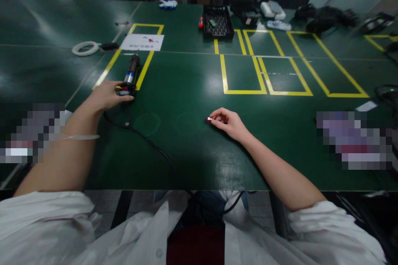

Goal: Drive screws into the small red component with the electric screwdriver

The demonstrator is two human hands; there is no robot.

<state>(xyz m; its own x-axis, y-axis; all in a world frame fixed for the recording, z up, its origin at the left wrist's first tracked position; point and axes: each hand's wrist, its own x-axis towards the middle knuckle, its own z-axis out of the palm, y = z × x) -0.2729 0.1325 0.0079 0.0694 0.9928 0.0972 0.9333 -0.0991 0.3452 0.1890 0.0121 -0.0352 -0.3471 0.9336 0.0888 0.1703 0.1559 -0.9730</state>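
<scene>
On the left, my left hand [108,95] is closed around the lower end of a black and silver cylindrical device [131,73] with a blue band. Bits of red and yellow show between the fingers there, and the palm hides the rest. The device lies within a yellow taped outline, below a printed white sheet [143,42]. Near the middle of the green table, my right hand [228,122] pinches a small red and white piece [209,119] between thumb and fingertips. The fingers cover part of that piece, so its kind is unclear.
A black cable [149,140] runs from near my left hand to the table's front edge. A black crate [218,22] with a small green item and a red object [200,22] stand at the back. A coiled white tube [85,48] lies left; blurred objects flank both sides.
</scene>
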